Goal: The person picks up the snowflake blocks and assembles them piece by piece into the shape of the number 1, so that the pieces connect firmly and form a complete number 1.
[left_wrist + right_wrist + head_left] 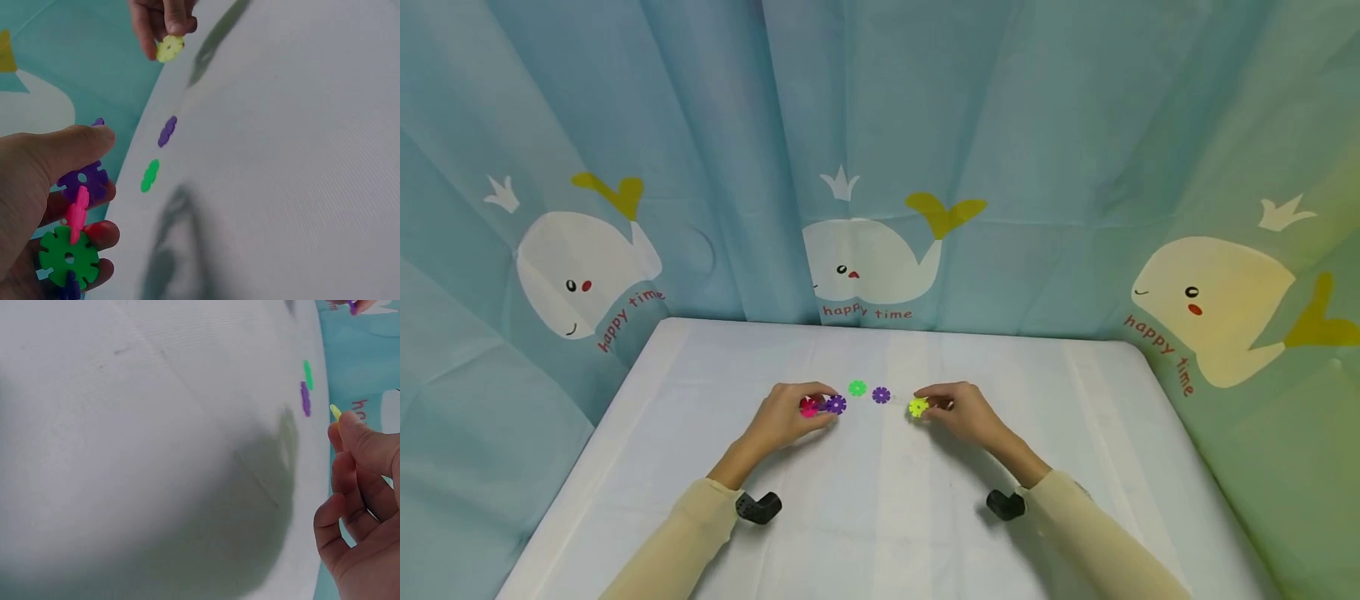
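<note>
My left hand [784, 417] grips a chain of notched plastic discs slotted into one another. In the left wrist view the chain runs from a purple disc [86, 182] through a pink disc [77, 215] to a green disc [67, 257], with more purple at both ends; thumb and fingers cover part of it. A single yellow notched disc [918, 407] is pinched between thumb and fingertip of my right hand [966, 412]. Between the two hands lie a loose light-green disc [857, 388] and a loose purple disc [882, 395].
The discs lie on a table with a white cloth [865, 517]. Behind it and at both sides hangs a blue-green curtain [1037, 125] printed with whales. Dark wrist-worn devices [758, 507] show below both hands, beside the pale sleeves.
</note>
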`<state>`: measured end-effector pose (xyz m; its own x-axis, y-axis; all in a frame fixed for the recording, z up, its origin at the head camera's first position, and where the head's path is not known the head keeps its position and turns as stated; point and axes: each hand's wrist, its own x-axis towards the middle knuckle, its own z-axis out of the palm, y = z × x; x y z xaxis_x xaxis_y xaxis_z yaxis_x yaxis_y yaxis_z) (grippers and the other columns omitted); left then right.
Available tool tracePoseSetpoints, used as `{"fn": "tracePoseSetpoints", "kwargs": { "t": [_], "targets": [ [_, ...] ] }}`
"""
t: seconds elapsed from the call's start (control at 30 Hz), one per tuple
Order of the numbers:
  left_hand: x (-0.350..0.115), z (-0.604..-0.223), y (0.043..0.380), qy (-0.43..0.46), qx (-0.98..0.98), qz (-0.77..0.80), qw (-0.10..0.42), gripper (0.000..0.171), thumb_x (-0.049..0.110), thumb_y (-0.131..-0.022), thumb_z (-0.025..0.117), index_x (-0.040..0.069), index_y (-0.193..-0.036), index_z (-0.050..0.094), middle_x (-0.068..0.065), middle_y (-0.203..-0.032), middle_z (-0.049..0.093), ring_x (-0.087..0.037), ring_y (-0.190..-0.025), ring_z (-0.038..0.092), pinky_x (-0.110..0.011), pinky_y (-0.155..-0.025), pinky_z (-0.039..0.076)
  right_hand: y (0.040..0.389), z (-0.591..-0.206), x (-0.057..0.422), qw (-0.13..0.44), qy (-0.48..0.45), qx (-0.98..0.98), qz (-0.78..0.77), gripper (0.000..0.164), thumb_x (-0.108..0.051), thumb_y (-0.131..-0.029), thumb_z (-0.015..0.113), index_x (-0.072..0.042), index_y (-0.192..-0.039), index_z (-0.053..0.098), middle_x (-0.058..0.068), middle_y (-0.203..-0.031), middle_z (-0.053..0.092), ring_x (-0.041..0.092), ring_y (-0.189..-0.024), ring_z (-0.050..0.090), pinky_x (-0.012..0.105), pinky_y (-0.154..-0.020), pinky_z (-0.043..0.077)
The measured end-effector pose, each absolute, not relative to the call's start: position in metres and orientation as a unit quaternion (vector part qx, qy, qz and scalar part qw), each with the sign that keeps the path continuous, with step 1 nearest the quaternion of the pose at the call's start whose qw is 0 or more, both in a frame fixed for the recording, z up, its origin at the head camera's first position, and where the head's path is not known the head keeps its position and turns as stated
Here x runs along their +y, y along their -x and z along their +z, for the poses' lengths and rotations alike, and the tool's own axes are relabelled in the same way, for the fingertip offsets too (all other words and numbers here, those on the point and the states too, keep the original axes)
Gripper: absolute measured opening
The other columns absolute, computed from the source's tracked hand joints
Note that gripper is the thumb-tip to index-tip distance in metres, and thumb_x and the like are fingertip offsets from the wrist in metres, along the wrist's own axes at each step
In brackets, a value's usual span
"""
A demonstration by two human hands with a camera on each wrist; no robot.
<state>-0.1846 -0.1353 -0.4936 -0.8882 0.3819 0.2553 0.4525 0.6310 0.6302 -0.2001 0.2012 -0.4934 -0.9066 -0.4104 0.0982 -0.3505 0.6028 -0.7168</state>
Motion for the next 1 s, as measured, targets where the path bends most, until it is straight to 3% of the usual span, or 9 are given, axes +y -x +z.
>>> {"fn": "tracePoseSetpoints", "kwargs": {
  "t": [0.5, 0.83, 0.93, 1.0],
  "targets": [
    [-0.119, -0.479, 0.188, 0.26, -0.887, -0.379, 0.029, 0.032, 0.02, -0.087, 0.084, 0.011, -0.117, 0.077, -0.004, -0.112, 0.076, -0.017, -0.098, 0.07, -0.036, -0.085, 0.057, 0.191, -0.473, 0.229, 0.0, 0.193, 0.875, -0.444, 0.029, -0.008, -0.088, 0.081, -0.008, -0.117, 0.077, -0.001, -0.089, 0.075, 0.012, -0.079, 0.067, 0.027, -0.069, 0.056],
    [-0.114, -0.475, 0.188, 0.266, -0.886, -0.38, 0.021, 0.03, 0.019, -0.087, 0.084, 0.011, -0.116, 0.077, -0.004, -0.108, 0.077, -0.016, -0.096, 0.07, -0.035, -0.084, 0.057, 0.186, -0.467, 0.233, -0.01, 0.188, 0.859, -0.476, 0.03, -0.005, -0.089, 0.08, -0.008, -0.118, 0.075, 0.002, -0.089, 0.074, 0.013, -0.077, 0.068, 0.025, -0.068, 0.056],
    [-0.112, -0.473, 0.189, 0.273, -0.885, -0.376, 0.022, 0.031, 0.018, -0.087, 0.083, 0.01, -0.116, 0.076, -0.004, -0.107, 0.077, -0.016, -0.096, 0.07, -0.035, -0.084, 0.057, 0.185, -0.464, 0.23, -0.006, 0.187, 0.853, -0.487, 0.03, -0.005, -0.089, 0.08, -0.009, -0.118, 0.075, 0.002, -0.089, 0.075, 0.014, -0.078, 0.069, 0.025, -0.069, 0.057],
    [-0.111, -0.47, 0.188, 0.278, -0.885, -0.372, 0.018, 0.031, 0.018, -0.088, 0.083, 0.01, -0.116, 0.076, -0.004, -0.108, 0.077, -0.017, -0.096, 0.07, -0.035, -0.085, 0.057, 0.184, -0.462, 0.227, -0.003, 0.189, 0.848, -0.495, 0.03, -0.005, -0.089, 0.08, -0.01, -0.118, 0.074, 0.003, -0.09, 0.075, 0.022, -0.079, 0.071, 0.026, -0.069, 0.057]
  ]
}}
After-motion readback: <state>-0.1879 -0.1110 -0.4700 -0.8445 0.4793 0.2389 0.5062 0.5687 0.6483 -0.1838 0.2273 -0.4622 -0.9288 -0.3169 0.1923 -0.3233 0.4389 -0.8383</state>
